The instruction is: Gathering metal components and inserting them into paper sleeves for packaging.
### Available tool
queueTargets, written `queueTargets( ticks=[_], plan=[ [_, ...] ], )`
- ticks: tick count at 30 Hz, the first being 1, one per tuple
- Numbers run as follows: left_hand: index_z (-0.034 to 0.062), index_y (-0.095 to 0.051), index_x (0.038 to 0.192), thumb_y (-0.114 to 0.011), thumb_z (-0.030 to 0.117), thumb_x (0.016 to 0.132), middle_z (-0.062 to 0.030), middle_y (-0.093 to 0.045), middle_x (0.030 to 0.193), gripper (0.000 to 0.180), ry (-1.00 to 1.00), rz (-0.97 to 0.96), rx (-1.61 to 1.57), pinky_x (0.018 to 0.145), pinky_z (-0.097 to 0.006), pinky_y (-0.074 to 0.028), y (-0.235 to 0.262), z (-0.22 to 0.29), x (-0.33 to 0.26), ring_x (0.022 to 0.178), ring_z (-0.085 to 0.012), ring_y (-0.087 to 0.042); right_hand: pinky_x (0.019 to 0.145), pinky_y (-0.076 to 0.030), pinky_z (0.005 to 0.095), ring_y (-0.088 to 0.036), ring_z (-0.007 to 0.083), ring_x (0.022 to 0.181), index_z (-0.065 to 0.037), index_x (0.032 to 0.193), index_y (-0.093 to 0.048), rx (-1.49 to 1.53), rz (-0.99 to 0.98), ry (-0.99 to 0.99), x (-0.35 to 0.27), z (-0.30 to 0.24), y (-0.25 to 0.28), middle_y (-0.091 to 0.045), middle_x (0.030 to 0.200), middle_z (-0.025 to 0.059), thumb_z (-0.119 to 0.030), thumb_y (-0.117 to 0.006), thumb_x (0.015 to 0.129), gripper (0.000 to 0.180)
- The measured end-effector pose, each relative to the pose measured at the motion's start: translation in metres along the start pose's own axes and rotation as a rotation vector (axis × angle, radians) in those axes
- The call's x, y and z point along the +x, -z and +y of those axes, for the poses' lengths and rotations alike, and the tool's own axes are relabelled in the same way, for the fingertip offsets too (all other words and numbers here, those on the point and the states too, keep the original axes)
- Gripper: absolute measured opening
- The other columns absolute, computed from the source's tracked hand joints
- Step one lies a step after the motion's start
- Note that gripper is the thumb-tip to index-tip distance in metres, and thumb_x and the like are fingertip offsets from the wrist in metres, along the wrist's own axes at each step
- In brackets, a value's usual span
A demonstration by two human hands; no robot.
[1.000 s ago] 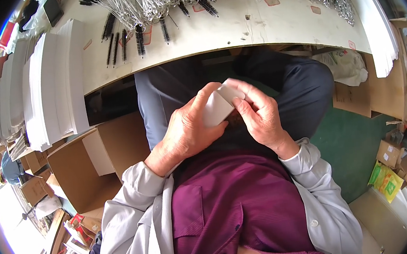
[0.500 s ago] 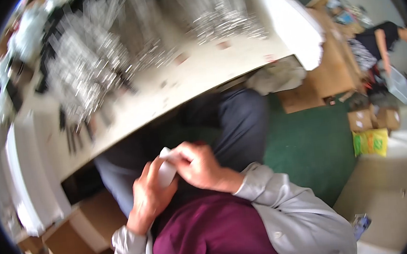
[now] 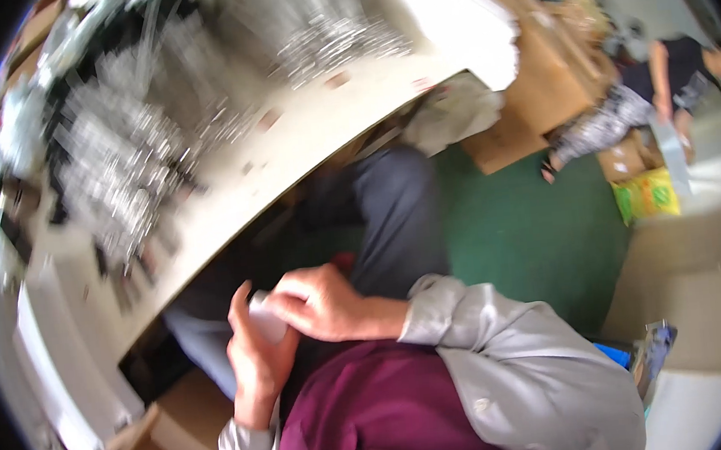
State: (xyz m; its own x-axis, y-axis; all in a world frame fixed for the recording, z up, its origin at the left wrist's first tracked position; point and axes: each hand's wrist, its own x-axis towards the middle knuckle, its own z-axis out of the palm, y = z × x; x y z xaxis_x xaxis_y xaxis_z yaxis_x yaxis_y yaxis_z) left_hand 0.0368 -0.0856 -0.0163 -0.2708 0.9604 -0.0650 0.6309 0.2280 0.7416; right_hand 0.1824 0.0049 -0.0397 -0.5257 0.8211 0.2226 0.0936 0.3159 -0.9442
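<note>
Above my lap, a small white rounded piece (image 3: pixel 268 324) sits in my left hand (image 3: pixel 254 354); blur hides what kind of thing it is. The left palm and thumb side close round it, with one finger raised along its edge. My right hand (image 3: pixel 323 303) bends over its upper end, the fingers curled and pressed together against it. Both hands are in front of the workbench (image 3: pixel 246 196) edge. On that bench lie several bundles of thin clear strips with shiny metallic ends (image 3: pixel 120 173), nearest the left hand.
White foam-like blocks (image 3: pixel 68 362) stand at the left beside an open cardboard box (image 3: pixel 177 430). A large white panel (image 3: pixel 463 23) closes the bench's right end. Beyond are cardboard boxes (image 3: pixel 537 81), a yellow bag (image 3: pixel 645 196) and another person (image 3: pixel 664 70) holding a pale flat sheet.
The view has swung, shifting the bench leftward. My hands still hold the white piece, with the right hand now farther over its top. The other person has stepped toward the boxes.
</note>
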Motion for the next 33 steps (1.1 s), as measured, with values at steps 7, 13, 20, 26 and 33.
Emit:
queueTargets(
  ticks=[7,13,20,26,33],
  plan=[
    [0.0026,-0.055,0.131,-0.082,0.019,0.079,-0.0217,-0.070,0.112,0.060,-0.072,0.064,0.065,0.078,-0.047,-0.061,-0.019,-0.006,0.005,0.095,-0.0413,-0.073,0.061,-0.056,0.0268,-0.070,0.0090,0.070,0.000,0.094,-0.068,0.118,0.002,-0.218,-0.001,0.003,0.001,-0.075,0.081,0.0104,-0.006,-0.077,0.094,0.010],
    [0.0019,-0.056,0.127,-0.082,0.016,0.077,-0.0191,-0.071,0.107,0.058,-0.089,0.096,0.109,0.074,-0.045,-0.062,-0.016,-0.007,0.000,0.089,-0.0387,-0.074,0.058,-0.054,0.0236,-0.067,0.0070,0.066,0.001,0.094,-0.070,0.287,-0.067,-0.411,0.000,0.007,0.006,-0.073,0.078,0.0049,-0.008,-0.076,0.096,0.011],
    [0.0011,-0.058,0.117,-0.081,0.013,0.076,-0.0178,-0.071,0.096,0.049,-0.123,0.121,0.068,0.069,-0.045,-0.061,-0.018,-0.008,-0.006,0.083,-0.0378,-0.073,0.050,-0.047,0.0212,-0.062,0.0047,0.059,0.000,0.093,-0.071,0.395,-0.085,-0.585,0.002,-0.001,0.013,-0.071,0.074,0.0030,-0.012,-0.075,0.098,0.013],
    [0.0000,-0.057,0.117,-0.084,0.016,0.076,-0.0182,-0.070,0.092,0.051,-0.145,0.133,0.084,0.067,-0.045,-0.061,-0.022,-0.008,-0.008,0.080,-0.0377,-0.073,0.052,-0.047,0.0228,-0.062,0.0054,0.060,0.001,0.088,-0.070,0.309,-0.039,-0.501,-0.003,0.004,0.007,-0.071,0.072,0.0033,-0.010,-0.075,0.096,0.015],
    [-0.0012,-0.056,0.124,-0.083,0.019,0.078,-0.0192,-0.070,0.095,0.057,-0.159,0.120,0.079,0.070,-0.046,-0.061,-0.018,-0.010,-0.008,0.082,-0.0392,-0.073,0.060,-0.052,0.0255,-0.066,0.0081,0.066,0.002,0.092,-0.072,0.120,-0.056,-0.188,-0.005,0.002,0.008,-0.072,0.074,0.0075,-0.008,-0.074,0.097,0.012]
  ],
)
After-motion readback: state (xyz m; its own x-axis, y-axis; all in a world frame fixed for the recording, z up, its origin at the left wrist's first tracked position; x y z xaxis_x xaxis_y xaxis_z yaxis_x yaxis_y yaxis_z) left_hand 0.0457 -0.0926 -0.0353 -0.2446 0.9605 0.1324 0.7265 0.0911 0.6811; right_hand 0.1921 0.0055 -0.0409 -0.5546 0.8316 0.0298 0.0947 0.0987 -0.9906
